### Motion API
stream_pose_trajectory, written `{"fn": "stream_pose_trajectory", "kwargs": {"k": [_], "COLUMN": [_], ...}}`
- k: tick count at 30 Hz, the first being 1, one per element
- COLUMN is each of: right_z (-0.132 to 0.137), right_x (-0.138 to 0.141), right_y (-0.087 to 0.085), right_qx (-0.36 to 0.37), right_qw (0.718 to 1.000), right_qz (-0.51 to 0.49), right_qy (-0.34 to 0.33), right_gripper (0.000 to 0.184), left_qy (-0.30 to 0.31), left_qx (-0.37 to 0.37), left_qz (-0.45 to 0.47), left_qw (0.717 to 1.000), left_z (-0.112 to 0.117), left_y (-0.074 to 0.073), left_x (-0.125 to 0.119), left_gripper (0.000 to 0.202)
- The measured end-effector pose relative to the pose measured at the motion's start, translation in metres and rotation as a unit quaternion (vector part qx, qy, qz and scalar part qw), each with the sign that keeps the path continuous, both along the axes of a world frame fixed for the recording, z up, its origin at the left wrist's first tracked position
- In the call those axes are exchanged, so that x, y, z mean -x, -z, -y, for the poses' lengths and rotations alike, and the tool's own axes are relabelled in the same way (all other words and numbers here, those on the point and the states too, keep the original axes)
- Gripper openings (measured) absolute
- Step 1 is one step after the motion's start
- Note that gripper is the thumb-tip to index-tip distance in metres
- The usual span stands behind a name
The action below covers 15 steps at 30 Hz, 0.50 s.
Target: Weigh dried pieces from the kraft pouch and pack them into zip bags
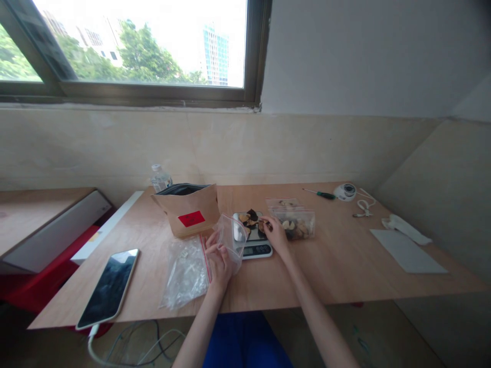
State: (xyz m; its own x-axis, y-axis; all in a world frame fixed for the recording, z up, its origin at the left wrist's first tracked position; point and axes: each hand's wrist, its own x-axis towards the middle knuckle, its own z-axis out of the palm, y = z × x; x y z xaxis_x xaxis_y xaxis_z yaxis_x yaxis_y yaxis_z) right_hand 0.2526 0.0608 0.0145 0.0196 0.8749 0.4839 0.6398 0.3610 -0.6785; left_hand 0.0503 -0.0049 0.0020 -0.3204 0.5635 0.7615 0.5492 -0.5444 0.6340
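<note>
The left hand grips a clear zip-top bag, held upright just beside a digital kitchen scale. The right hand is pinched narrow on the dark food pieces on the scale's platform. A second filled bag lies just right of the scale, toward the rear edge of the wooden desk. A kraft paper bag stands left of the scale.

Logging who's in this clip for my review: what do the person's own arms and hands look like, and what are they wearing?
The left hand and right hand are bare, with no gloves. The left forearm and right forearm show no sleeve or watch. Blue clothing shows below the table edge.
</note>
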Motion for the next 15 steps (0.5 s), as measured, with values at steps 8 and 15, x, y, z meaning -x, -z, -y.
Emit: {"fn": "stream_pose_trajectory", "kwargs": {"k": [8,15], "right_z": [0.008,0.028], "right_x": [0.004,0.046], "right_y": [-0.029,-0.098], "right_qx": [-0.026,-0.025], "right_qw": [0.995,0.985], "right_qz": [-0.064,-0.171], "right_qy": [0.076,0.011], "right_gripper": [0.026,0.026], "left_qy": [0.001,-0.002], "left_qx": [0.01,0.006], "left_qz": [0.009,-0.017], "left_qw": [1.0,1.0], "left_z": [-0.001,-0.002], "left_y": [0.005,0.008], "left_x": [0.001,0.003], "left_gripper": [0.009,0.007]}}
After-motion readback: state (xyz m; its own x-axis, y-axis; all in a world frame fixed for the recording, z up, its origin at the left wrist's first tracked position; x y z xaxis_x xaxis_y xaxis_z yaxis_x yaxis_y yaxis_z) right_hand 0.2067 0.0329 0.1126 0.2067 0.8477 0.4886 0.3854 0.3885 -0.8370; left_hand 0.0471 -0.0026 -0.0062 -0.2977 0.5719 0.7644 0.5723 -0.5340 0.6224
